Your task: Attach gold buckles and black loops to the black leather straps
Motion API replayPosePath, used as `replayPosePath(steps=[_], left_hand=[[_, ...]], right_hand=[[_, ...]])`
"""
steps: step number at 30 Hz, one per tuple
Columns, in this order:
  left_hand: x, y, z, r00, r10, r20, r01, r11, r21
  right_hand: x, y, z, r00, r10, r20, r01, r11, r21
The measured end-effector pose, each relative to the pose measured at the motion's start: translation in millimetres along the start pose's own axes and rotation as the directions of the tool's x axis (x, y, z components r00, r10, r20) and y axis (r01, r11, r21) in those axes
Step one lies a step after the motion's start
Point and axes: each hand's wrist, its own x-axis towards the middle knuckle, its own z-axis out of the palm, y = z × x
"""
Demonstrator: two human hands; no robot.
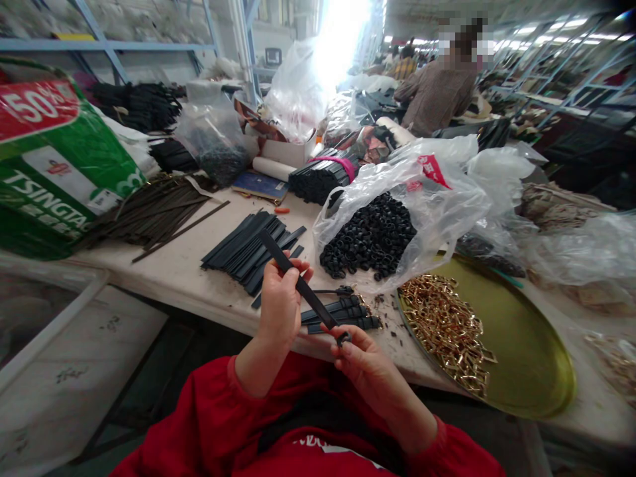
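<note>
My left hand is closed round the middle of a flat black strap, which slants down to the right. At the strap's lower end, my right hand pinches a small black loop; whether the strap runs through it I cannot tell. Behind my left hand lies a stack of loose black straps. Between my hands and the bag rest several straps with metal fittings. A clear plastic bag spills a heap of black loops beyond my right hand.
At right, a round gold tray holds a pile of gold-coloured metal buckles. Brown strips lie at left beside a green bag. A tied strap bundle and a blue notebook stand farther back. Another person is beyond.
</note>
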Motion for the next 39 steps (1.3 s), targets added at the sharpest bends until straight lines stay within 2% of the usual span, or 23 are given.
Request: replayPosePath(steps=[2,4,6,7,8,9,11,12,14,15,16,17,18,20,21,25,28,30,33,36,39], left_hand=[[-7.3,-3.8,-2.2,1.0,0.021,0.009,-0.022,0.999,0.026],[-15.7,-5.0,-8.8,0.997,0.007,0.078,-0.014,0.996,0.089],[-23.7,-0.9,-19.2,0.97,-0.057,0.238,0.004,0.976,0.218],[-27.2,3.0,-25.2,0.931,-0.126,0.344,0.02,0.955,0.296],[-30.3,7.7,-31.0,0.87,-0.219,0.441,0.049,0.93,0.365],[-33.0,12.2,-36.2,0.783,-0.345,0.517,0.108,0.894,0.434],[-37.4,18.2,-43.5,0.592,-0.586,0.554,0.292,0.796,0.53],[-39.4,18.5,-45.2,0.512,-0.67,0.537,0.383,0.738,0.555],[-42.6,13.0,-45.2,0.402,-0.764,0.506,0.496,0.646,0.581],[-43.8,7.9,-44.1,0.371,-0.782,0.5,0.502,0.622,0.6],[-44.4,1.9,-42.6,0.36,-0.792,0.494,0.479,0.611,0.63],[-44.5,-4.2,-41.1,0.374,-0.792,0.482,0.436,0.609,0.663],[-44.0,-10.1,-39.8,0.411,-0.78,0.471,0.376,0.616,0.692],[-42.2,-19.7,-38.2,0.521,-0.721,0.457,0.24,0.638,0.732],[-41.4,-23.5,-37.9,0.561,-0.688,0.461,0.174,0.642,0.747],[-42.6,-34.7,-36.7,0.612,-0.619,0.492,-0.048,0.592,0.804],[-46.7,-42.2,-33.3,0.673,-0.554,0.49,-0.136,0.558,0.818],[-48.6,-46.5,-30.1,0.67,-0.568,0.477,-0.113,0.557,0.823],[-49.0,-50.8,-26.0,0.602,-0.662,0.447,0.002,0.561,0.828],[-48.3,-52.6,-25.3,0.557,-0.719,0.415,0.086,0.548,0.832],[-49.4,-53.0,-27.9,0.579,-0.707,0.406,0.082,0.546,0.834]], right_hand=[[2.0,-2.4,1.7,1.0,-0.004,-0.03,0.004,1.0,0.003],[5.8,-10.2,-4.2,0.995,-0.043,-0.086,0.044,0.999,0.018],[7.9,-20.6,-16.4,0.987,-0.09,-0.132,0.092,0.996,0.009],[7.3,-25.6,-23.5,0.984,-0.109,-0.14,0.109,0.994,-0.008],[5.4,-29.9,-30.1,0.984,-0.12,-0.133,0.116,0.993,-0.035],[2.5,-33.2,-35.7,0.986,-0.124,-0.112,0.116,0.991,-0.071],[-5.1,-36.1,-41.9,0.992,-0.115,-0.048,0.105,0.98,-0.169],[-8.7,-35.9,-42.4,0.994,-0.109,-0.017,0.103,0.969,-0.223],[-13.9,-33.3,-39.8,0.993,-0.111,0.034,0.116,0.936,-0.331],[-15.1,-31.7,-37.8,0.99,-0.131,0.046,0.138,0.915,-0.38],[-15.3,-30.4,-35.9,0.985,-0.167,0.048,0.172,0.887,-0.428],[-14.6,-29.5,-34.6,0.975,-0.22,0.04,0.212,0.855,-0.473],[-13.3,-29.1,-34.0,0.961,-0.277,0.026,0.251,0.823,-0.51],[-9.9,-29.1,-34.7,0.934,-0.358,-0.01,0.295,0.787,-0.542],[-8.3,-29.2,-35.5,0.93,-0.367,-0.028,0.297,0.792,-0.533],[-4.6,-25.8,-36.6,0.951,-0.286,-0.114,0.216,0.884,-0.414],[-1.9,-19.6,-34.7,0.957,-0.259,-0.132,0.208,0.927,-0.311],[0.7,-15.8,-33.9,0.955,-0.276,-0.109,0.238,0.931,-0.276],[3.9,-12.4,-35.1,0.937,-0.334,-0.099,0.281,0.893,-0.352],[4.4,-11.3,-37.8,0.888,-0.451,-0.092,0.332,0.765,-0.552],[3.7,-11.1,-38.5,0.832,-0.552,-0.059,0.374,0.635,-0.676]])
